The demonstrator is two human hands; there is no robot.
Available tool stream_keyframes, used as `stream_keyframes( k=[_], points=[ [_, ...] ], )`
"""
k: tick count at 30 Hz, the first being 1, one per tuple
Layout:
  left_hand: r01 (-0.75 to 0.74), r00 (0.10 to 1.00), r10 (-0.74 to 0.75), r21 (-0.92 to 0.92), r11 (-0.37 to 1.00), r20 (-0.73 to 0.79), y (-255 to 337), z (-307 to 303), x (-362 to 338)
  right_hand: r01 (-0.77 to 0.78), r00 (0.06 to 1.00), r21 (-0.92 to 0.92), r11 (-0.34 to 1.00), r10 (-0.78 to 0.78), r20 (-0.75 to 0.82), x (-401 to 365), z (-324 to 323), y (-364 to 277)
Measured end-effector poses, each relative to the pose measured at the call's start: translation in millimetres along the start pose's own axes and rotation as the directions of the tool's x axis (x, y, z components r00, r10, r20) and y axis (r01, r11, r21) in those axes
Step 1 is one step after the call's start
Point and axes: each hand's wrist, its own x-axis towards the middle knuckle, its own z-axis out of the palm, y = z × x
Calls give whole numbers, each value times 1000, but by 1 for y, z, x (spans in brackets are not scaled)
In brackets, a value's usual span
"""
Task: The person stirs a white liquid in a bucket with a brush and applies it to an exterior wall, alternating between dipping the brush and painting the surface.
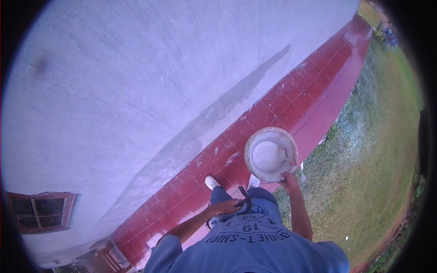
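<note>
My right hand [289, 183] grips the near rim of a round, paint-stained bucket [251, 160]. Inside it is whitish material, with a lighter round area; whether it is paint cannot be told. My left hand [226, 207] is at my waist, by the hem of my blue T-shirt [246, 245]. Its fingers are together beside a dark strap [246, 200], and what they hold is not clear. Beyond the bucket's left side, a pale wall [136, 91] rises with a darker grey, damp-looking band [214, 111] along its lower part.
Underfoot is a red tiled walkway [218, 157] with white splashes, running along the wall. Grass [350, 182] borders it on the right. A framed window [45, 211] is at lower left, with a brown wooden object [109, 259] below it. My white shoes [211, 182] stand on the tiles.
</note>
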Motion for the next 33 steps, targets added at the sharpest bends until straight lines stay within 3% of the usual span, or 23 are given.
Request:
stream_keyframes(
  k=[3,5,10,21,24,25,27,28,29,30,31,33],
  points=[
    [71,996,-69,30,997,-47,17,5,3,25,1000,-26,999,-24,13,-8,3,-5],
    [173,984,-176,92,981,25,25,0,5,-29,1000,5,1000,29,13,-5,1,-4],
    [170,981,-175,65,983,85,41,3,7,-42,997,-41,998,44,61,0,2,-13],
    [151,955,-231,-365,919,-186,-12,-8,26,-69,995,-83,994,75,69,21,-19,-3],
    [159,932,-294,-488,858,-213,-30,-8,28,-78,996,-83,994,81,35,19,-25,2],
    [68,930,-307,-726,684,-202,-25,-14,17,-55,998,-100,993,57,18,21,-25,1],
    [134,970,-242,-845,519,5,-3,-27,2,-33,999,-125,992,34,4,28,-25,0],
    [137,970,-243,-847,514,9,1,-26,2,-45,999,-129,991,46,7,31,-26,-3],
    [173,953,-271,-488,855,-137,5,-22,2,-57,998,-132,990,59,10,31,-28,-3],
    [227,934,-220,-8,974,-281,7,-19,4,-60,998,-135,989,62,10,30,-28,-5],
    [225,933,-218,-11,974,-285,2,-19,10,-50,999,-151,987,51,5,28,-27,-8],
    [219,849,-215,-48,974,-482,-30,-18,35,-49,999,-176,983,50,1,27,-24,-13]
  ],
)
